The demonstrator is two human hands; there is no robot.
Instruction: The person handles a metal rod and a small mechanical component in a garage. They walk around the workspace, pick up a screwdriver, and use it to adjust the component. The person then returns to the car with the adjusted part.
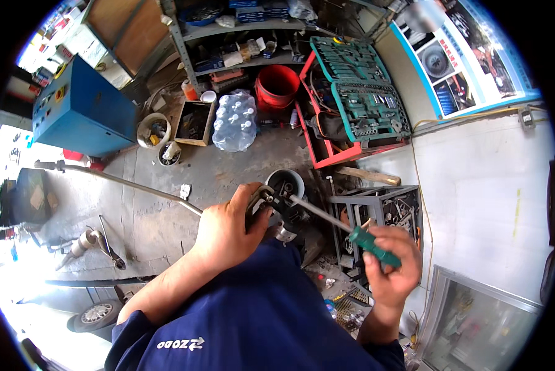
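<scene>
Navy shirt (246, 309) low in the frame; at centre, the left hand (231, 229) grips a dark part (291, 214). Right of centre, the right hand (396, 272) clasps a screwdriver (362, 240), tip at or near it: prying, apparently! Next calls for steady bracing.

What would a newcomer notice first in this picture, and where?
Probably the green-handled screwdriver in the right hand draws the eye, pointing toward the dark part in the left hand, near the centre. Next may come the red bucket at upper centre and, to its right, the green tool case.
</scene>
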